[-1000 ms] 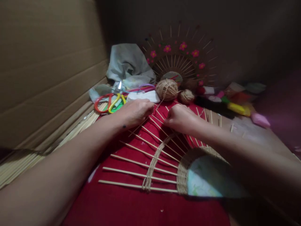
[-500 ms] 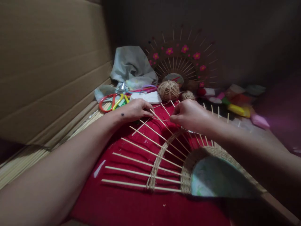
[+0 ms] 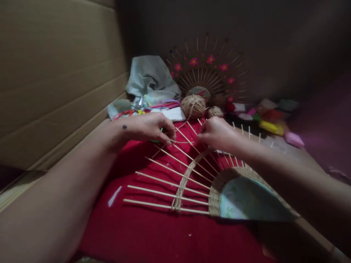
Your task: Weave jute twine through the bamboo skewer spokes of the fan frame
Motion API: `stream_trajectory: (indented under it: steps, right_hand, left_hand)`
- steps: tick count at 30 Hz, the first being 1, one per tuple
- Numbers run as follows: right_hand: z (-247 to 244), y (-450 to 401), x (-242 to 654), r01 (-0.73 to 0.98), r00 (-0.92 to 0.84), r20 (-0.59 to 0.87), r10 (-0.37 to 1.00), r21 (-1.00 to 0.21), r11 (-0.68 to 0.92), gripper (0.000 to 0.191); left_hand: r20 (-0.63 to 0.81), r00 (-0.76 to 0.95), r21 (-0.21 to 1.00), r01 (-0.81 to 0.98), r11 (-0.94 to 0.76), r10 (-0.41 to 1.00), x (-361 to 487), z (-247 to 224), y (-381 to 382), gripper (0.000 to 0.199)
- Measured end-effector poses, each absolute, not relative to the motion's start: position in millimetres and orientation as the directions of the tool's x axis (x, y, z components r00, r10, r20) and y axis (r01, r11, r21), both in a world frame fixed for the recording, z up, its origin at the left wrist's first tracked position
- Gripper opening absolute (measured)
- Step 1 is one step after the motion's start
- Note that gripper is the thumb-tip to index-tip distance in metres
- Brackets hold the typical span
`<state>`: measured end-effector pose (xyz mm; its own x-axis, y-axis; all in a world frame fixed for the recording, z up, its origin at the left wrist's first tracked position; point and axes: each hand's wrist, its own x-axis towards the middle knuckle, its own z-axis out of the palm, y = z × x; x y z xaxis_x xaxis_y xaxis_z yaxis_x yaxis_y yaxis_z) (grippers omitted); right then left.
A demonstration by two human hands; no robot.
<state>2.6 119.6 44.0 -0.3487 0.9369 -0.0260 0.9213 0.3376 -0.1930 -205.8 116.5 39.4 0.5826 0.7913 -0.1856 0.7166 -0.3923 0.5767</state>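
Observation:
A half-round fan frame (image 3: 214, 200) of thin sticks lies on a red cloth (image 3: 153, 237), with a pale green half disc (image 3: 238, 199) at its centre. Woven twine forms an inner edge and a band (image 3: 187, 176) across the sticks. My left hand (image 3: 159, 127) pinches a strand of twine (image 3: 183, 142) above the upper left sticks. That strand runs across to my right hand (image 3: 212, 131), whose fingers are closed on it near the tips of the top sticks. My right forearm hides part of the fan's right side.
Behind my hands sit a large twine ball (image 3: 193, 106) and a smaller one (image 3: 215, 111). Red-handled scissors (image 3: 123, 114) lie left, partly hidden. A flower-decorated fan (image 3: 210, 59) stands at the back. Cardboard (image 3: 60, 73) walls the left; coloured packets (image 3: 268, 126) lie right.
My left hand has drawn slightly toward me and turned, its finger and thumb now showing at the twine. My right hand stays nearly in place. The view has shifted a little.

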Motion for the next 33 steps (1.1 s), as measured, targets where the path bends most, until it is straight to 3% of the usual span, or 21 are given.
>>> stream_trajectory:
  steps: [10,13,20,27,33]
  right_hand:
    - [39.7,126.1,6.2,0.912,-0.356,-0.018,0.934,-0.227,0.342,0.015]
    - [40.7,127.4,7.8,0.911,-0.358,0.003,0.934,-0.220,0.350,0.015]
    - [50.2,126.8,13.0,0.898,-0.362,0.037,0.932,-0.257,0.359,0.018]
    - [64.2,117.1,16.8,0.893,-0.329,0.110,0.938,-0.286,0.347,0.016]
    - [82.7,107.8,24.3,0.901,-0.285,0.166,0.944,-0.289,0.323,0.017]
  left_hand:
    - [-0.242,0.540,0.414,0.809,-0.418,0.806,-215.8,41.9,118.1,0.021]
    - [-0.275,0.536,0.505,0.787,-0.355,0.798,-215.8,33.4,120.4,0.023]
    - [-0.366,0.518,0.833,0.552,0.025,0.773,-212.7,18.7,121.2,0.045]
    - [-0.421,0.564,0.898,0.372,0.236,0.711,-210.3,5.6,124.2,0.019]
    - [-0.381,0.674,0.924,0.277,0.262,0.633,-191.1,2.5,113.3,0.013]
